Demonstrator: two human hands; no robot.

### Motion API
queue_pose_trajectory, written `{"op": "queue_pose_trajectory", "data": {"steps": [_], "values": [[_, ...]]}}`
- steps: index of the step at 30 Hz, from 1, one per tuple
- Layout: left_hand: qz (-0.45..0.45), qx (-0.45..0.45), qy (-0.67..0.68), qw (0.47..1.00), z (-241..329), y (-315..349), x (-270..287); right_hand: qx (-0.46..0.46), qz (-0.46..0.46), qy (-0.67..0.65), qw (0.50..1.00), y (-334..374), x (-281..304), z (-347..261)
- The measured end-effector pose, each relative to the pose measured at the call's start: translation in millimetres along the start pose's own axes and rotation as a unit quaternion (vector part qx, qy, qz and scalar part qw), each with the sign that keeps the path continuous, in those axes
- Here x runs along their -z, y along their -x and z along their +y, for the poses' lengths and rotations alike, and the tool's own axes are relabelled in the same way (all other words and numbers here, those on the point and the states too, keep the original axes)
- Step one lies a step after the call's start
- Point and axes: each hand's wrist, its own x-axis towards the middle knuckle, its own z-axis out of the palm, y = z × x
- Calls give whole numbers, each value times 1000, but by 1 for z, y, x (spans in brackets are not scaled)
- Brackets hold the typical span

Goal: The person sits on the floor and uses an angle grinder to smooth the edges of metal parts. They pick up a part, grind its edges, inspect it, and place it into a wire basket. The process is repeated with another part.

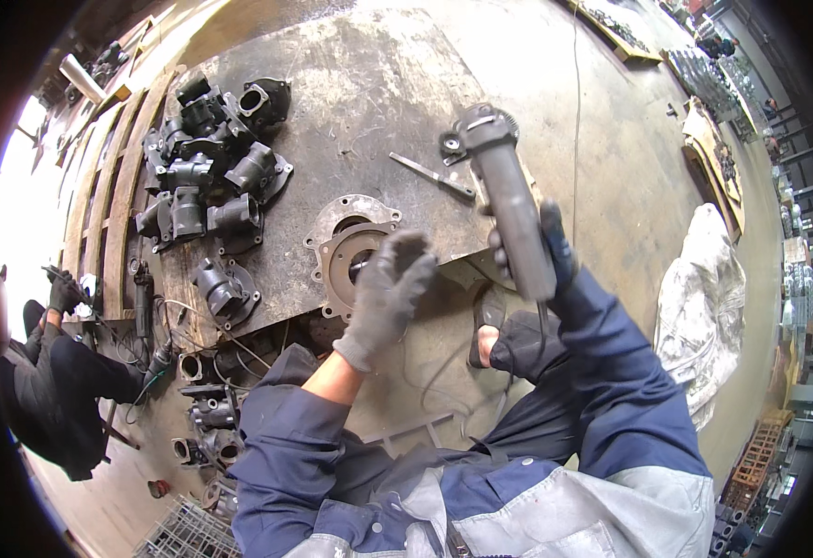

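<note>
- Two gloved hands are at work: your right hand grasps an angle grinder around its dark body; your left hand is parted and loosely bent, with no object visible in its grasp.
- Locate the flanged metal housing at the near edge of the surface, beneath your left fingers. Contact between glove and housing cannot be confirmed.
- Note the grinder's position: raised across the right edge, near the near right corner. Wheel rotation cannot be determined.
- Caution: your left glove could be caught if the wheel were brought to the housing with that hand so close.
- Caution: the housing could tip toward your foot if pressed outward, since it sits at the near edge.
- Caution: the power cord hangs by your leg and could snag if you swing the grinder.
- Caution: the black castings are heaped along the left edge; a knock could shift them.
- Observe the flat metal bar near the right edge; the grinder could strike it if lowered there.
</note>
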Motion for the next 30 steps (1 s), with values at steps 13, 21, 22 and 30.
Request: {"op": "queue_pose_trajectory", "data": {"steps": [13, 21, 22, 30], "values": [[13, 28, 52, 998, 15, 51, 11, -90, -29, 208, 973, -18, -97, 98], [12, -5, 218, 976, -1, 64, 1, -44, 79, 289, 953, -3, -121, 119], [-13, -5, 270, 963, -3, 62, 1, -44, 82, 295, 951, 0, -120, 120], [-41, 8, 274, 961, -15, 53, -1, -6, 59, 310, 949, -2, -105, 123]]}}
